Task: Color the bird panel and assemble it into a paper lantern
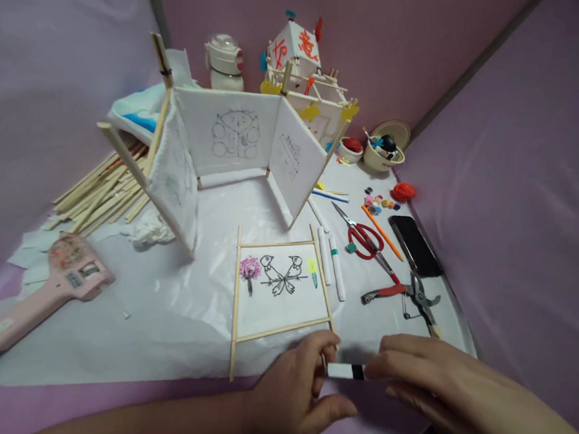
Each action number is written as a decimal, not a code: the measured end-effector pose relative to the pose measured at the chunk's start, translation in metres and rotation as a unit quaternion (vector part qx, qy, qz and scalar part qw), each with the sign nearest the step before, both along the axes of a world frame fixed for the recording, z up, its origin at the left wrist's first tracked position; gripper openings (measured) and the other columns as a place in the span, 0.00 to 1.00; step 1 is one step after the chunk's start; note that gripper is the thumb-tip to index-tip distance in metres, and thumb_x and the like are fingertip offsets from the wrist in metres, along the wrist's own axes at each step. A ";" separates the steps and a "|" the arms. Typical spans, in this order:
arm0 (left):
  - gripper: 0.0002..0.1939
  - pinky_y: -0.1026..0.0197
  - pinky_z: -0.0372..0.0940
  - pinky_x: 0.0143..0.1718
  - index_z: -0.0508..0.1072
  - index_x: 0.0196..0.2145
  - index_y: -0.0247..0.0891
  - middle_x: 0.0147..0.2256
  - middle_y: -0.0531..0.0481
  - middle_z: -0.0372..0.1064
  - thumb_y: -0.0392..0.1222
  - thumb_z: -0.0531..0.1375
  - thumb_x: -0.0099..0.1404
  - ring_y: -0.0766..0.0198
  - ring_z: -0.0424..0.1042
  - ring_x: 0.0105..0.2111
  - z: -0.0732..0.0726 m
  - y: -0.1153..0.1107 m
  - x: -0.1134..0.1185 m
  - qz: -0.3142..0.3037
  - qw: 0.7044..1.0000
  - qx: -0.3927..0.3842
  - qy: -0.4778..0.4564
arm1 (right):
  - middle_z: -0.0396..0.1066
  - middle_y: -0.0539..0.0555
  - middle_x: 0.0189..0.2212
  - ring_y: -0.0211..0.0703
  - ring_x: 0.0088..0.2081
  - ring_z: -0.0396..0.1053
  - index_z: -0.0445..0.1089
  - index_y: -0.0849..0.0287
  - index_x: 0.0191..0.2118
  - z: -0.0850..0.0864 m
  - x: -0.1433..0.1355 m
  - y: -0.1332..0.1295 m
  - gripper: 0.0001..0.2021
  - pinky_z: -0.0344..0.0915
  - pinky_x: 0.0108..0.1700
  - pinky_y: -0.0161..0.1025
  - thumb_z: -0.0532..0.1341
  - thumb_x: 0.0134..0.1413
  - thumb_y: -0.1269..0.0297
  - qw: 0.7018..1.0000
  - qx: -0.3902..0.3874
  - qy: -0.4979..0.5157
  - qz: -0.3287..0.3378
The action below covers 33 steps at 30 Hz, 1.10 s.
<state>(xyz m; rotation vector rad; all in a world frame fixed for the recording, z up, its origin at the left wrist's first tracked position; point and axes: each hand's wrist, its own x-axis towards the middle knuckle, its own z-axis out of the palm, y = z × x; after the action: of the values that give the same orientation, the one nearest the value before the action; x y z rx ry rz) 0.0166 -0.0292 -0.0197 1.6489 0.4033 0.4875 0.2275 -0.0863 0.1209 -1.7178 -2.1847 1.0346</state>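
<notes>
Near the bottom centre, my left hand (311, 392) is curled beside the white end of a marker (339, 371), its fingertips at the lower right corner of a stick frame. What exactly its fingers grip is hard to tell. The fingers of my right hand (422, 374) are closed on the marker's black-banded end. Just beyond lies the stick frame (281, 330), flat, with white paper (282, 314) showing two black birds, a pink tree and a yellow flower. Behind it stands a folding panel structure (235, 131) with pencil drawings.
A pink glue gun (68, 278) and bundled sticks (97, 195) lie left. To the right are markers (337, 273), red scissors (366, 241), pliers (416, 294), a phone (415, 246) and red yarn (402, 191). A decorated stick model (303, 75) and white bottle (226, 61) stand behind.
</notes>
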 end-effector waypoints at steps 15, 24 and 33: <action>0.29 0.61 0.60 0.32 0.66 0.37 0.39 0.33 0.48 0.71 0.66 0.40 0.73 0.60 0.69 0.31 0.007 0.004 0.001 -0.008 0.993 0.113 0.044 | 0.65 0.49 0.24 0.37 0.25 0.61 0.70 0.57 0.32 -0.065 -0.010 0.010 0.17 0.58 0.28 0.34 0.60 0.62 0.48 0.921 0.023 0.353 -0.163; 0.30 0.63 0.55 0.25 0.57 0.29 0.41 0.24 0.53 0.60 0.67 0.33 0.72 0.66 0.58 0.23 0.022 0.008 -0.002 -0.072 0.994 0.018 0.076 | 0.62 0.49 0.21 0.38 0.23 0.60 0.67 0.56 0.29 -0.086 -0.025 0.014 0.13 0.58 0.25 0.36 0.57 0.63 0.57 0.847 0.140 0.437 -0.270; 0.34 0.62 0.55 0.28 0.58 0.28 0.41 0.24 0.55 0.61 0.72 0.34 0.69 0.65 0.61 0.24 -0.008 -0.020 0.002 -0.093 0.988 0.120 0.032 | 0.57 0.45 0.19 0.34 0.21 0.56 0.70 0.54 0.29 -0.061 -0.007 0.052 0.12 0.67 0.33 0.37 0.60 0.61 0.55 0.720 0.200 0.532 -0.399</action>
<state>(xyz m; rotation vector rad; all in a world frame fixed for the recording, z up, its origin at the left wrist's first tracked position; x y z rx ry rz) 0.0182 -0.0496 -0.0275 1.9192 0.2413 0.3532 0.2209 -0.0343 0.0596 -1.1238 -0.7121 0.8332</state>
